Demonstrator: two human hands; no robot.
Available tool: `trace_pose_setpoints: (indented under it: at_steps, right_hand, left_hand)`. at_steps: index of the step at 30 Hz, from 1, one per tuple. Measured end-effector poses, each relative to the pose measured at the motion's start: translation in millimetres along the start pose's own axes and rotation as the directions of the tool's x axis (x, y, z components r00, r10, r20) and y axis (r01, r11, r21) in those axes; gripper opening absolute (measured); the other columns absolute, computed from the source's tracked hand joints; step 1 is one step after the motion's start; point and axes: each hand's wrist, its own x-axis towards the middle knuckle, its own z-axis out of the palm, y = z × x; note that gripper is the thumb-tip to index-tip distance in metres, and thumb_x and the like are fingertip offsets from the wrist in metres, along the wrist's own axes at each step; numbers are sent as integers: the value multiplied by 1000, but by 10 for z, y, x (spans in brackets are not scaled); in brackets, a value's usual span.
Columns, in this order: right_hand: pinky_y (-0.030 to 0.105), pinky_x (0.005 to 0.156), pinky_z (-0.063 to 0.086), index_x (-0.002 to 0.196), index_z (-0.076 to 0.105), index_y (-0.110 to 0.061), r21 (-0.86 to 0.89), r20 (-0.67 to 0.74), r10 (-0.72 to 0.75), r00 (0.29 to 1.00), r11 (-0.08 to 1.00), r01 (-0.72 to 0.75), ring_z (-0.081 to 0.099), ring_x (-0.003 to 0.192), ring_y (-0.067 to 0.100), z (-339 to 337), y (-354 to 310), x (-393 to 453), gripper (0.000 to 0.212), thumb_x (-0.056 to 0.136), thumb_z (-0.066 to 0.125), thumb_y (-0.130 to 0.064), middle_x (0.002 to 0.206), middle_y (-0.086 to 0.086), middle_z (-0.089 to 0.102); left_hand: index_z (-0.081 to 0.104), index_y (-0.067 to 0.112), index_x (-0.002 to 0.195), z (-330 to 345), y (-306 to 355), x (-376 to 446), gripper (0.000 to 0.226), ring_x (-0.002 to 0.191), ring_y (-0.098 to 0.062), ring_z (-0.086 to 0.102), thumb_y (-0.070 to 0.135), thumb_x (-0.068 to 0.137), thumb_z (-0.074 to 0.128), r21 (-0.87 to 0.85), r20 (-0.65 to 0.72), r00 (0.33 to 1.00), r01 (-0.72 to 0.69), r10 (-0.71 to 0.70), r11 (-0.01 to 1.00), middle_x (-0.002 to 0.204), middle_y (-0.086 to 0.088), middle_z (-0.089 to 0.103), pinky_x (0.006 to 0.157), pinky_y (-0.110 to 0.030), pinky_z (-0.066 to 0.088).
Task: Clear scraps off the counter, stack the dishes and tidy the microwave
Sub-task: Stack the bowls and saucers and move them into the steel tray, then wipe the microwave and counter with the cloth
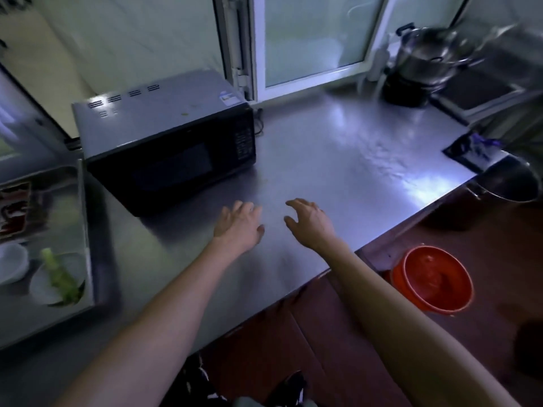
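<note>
The microwave (pixel 170 142) stands on the surface (pixel 338 160) with its door closed and its long side slanted. The left hand (pixel 239 226) is nearer, just off its front right corner; the right hand (pixel 310 221) lies farther right. Both hands are relaxed and hold nothing.

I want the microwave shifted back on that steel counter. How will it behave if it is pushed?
The microwave is a wide, low box sitting flat, so it will probably slide rather than tip. It looks heavy for one hand; both hands, left and right, are free. The smooth steel counter may let it skid.
</note>
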Motion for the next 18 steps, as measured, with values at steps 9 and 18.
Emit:
trace_pose_setpoints:
  at_steps: [9, 18]
  right_hand:
    - [43, 108, 36, 146, 45, -23, 18, -123, 171, 978, 985, -170, 45, 134, 29, -643, 1231, -67, 48, 100, 51, -36, 152, 0, 45]
    - [45, 109, 38, 146, 45, -21, 10, -156, 305, 939, 952, -307, 44, 135, 28, -1124, 2374, 317, 48, 100, 51, -34, 151, 1, 46]
  left_hand:
    - [39, 20, 144, -181, 1192, 799, 52, 133, -28, 39, 46, 99, 40, 55, -12, 987, -162, 163, 985, 148, -4, 43, 103, -46, 35]
    - [41, 18, 141, -182, 2204, 1968, 48, 137, -27, 31, 44, 101, 39, 36, -3, 945, -328, 328, 944, 148, -5, 42, 104, -45, 33]
